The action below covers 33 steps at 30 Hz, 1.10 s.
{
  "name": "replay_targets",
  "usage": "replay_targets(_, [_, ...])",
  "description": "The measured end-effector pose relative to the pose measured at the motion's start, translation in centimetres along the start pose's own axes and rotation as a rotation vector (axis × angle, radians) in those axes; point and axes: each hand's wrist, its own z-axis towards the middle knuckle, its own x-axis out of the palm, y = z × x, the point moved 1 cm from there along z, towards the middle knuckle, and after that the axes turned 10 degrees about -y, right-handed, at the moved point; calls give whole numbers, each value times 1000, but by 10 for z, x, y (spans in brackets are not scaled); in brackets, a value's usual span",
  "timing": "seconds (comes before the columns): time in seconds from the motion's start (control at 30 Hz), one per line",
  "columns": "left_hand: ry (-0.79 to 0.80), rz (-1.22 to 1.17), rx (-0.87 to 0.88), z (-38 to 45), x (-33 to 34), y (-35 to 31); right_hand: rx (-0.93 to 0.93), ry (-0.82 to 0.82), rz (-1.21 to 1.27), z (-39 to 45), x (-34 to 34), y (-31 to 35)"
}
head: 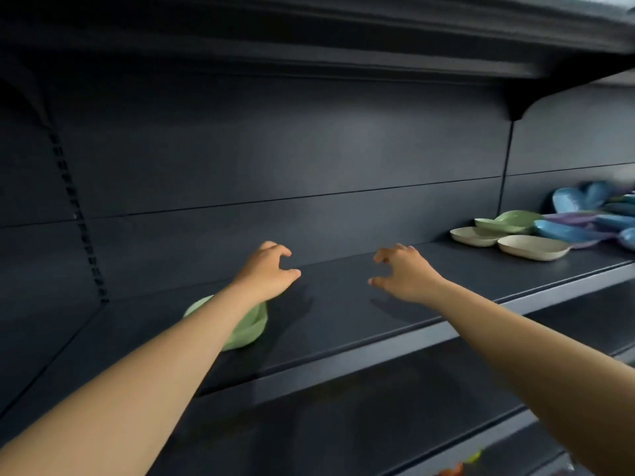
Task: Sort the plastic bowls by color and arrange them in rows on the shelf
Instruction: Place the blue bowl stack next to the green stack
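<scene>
Two empty hands, left hand (266, 271) and right hand (405, 273), above dark shelf (343, 314)

We see one pale green bowl (252, 326) upright on the dark shelf (343, 321), just below the left hand's fingers (281, 252). Right of the right hand's fingers (388, 254), well apart, cream, green, blue and purple bowls (556, 225) lie jumbled together.

We face a dark metal shelving unit (343, 321) w/ a flat back panel (275, 149). Slotted upright (80, 214) at far left, bracket (515, 104) at upper right under another shelf (309, 46). Soft light hits panel centre.
</scene>
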Motion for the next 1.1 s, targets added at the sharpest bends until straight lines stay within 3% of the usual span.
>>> replay_targets(0.23, [88, 105, 143, -1, 98, -173, -43, -78, -268, -28, -114, -151])
replay_targets(0.57, [149, 78, 136, -11, 202, -357, 10, -108, -254, -54, -227, -338])
replay_targets(0.8, [190, 104, 130, 15, 264, -419, 70, -65, -236, -52, -241, -426])
replay_targets(1.1, [207, 18, 55, 101, 329, -436, 92, -46, -207, 17, -226, -503])
